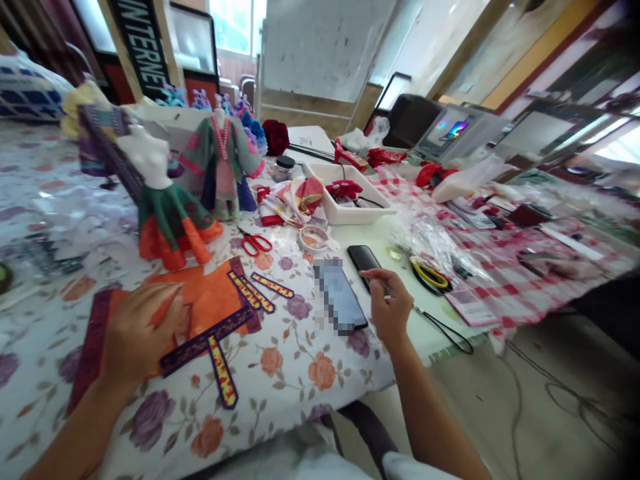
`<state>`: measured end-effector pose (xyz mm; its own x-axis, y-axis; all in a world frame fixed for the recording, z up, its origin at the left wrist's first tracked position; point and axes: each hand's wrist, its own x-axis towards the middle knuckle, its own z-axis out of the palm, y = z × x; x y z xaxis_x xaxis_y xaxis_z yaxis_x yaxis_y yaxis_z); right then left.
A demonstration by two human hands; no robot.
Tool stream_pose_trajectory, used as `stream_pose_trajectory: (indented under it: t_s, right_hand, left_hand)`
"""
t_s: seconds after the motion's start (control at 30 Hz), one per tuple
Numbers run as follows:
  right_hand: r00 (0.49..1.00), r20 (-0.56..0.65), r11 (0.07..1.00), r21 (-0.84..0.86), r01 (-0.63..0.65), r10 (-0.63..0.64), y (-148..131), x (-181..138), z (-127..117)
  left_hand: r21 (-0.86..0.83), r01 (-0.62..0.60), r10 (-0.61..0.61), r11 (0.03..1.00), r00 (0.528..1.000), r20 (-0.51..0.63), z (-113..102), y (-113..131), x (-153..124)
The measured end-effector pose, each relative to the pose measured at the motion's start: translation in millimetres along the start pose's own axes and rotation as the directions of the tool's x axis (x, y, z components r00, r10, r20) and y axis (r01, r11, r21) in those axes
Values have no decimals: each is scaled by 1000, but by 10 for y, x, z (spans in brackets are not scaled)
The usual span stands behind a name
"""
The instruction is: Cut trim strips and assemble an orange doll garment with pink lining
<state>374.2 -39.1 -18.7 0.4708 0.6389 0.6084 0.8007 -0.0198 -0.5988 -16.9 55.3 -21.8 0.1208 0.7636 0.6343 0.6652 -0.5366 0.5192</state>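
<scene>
My left hand point(143, 327) rests on an orange cloth piece point(215, 293) with dark purple borders, its slightly bent fingers spread over the fabric. Against that cloth lies a dark purple patterned strip point(207, 339). Short pointed strips in yellow, red and navy point(223, 373) are on and beside it. Over the edge of a black phone point(365, 259), my right hand point(391, 308) has its fingers curled in and the thumb near the fingertips; whether anything is pinched there is hidden. To its left lies a second phone point(345, 297) with a lit, partly pixelated screen.
Behind the cloth stand a small mannequin point(150, 157) in a green and orange skirt and a dressed figure point(223, 160). Red scissors point(257, 244), a tape roll point(313, 237), a white tray point(350, 210) and a yellow-black coil point(430, 275) lie around. Cables point(560, 387) trail on the floor.
</scene>
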Motion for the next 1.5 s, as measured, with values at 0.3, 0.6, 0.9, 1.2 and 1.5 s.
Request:
stream_pose_trajectory:
  t_s: [0.3, 0.6, 0.9, 1.2, 1.5]
  right_hand:
    - [738, 484, 875, 148, 461, -470, -1214, -467, 554]
    - [448, 769, 814, 158, 559, -457, -1646, -510, 944]
    - [299, 841, 813, 248, 528, -451, -1650, -475, 1101]
    - [362, 830, 869, 261, 421, -425, -1650, -449, 992]
    - [452, 833, 942, 224, 251, -319, -1477, -398, 974]
  left_hand:
    - [57, -35, 22, 998, 977, 214, -33, -181, 6]
    - [121, 190, -224, 974, 865, 450, -325, -357, 120]
    - [62, 130, -142, 990, 811, 567, -263, -344, 71]
    - [-108, 106, 14, 988, 648, 761, -184, -68, 18]
    - [-254, 321, -10, 912, 639, 769, -230, -81, 44]
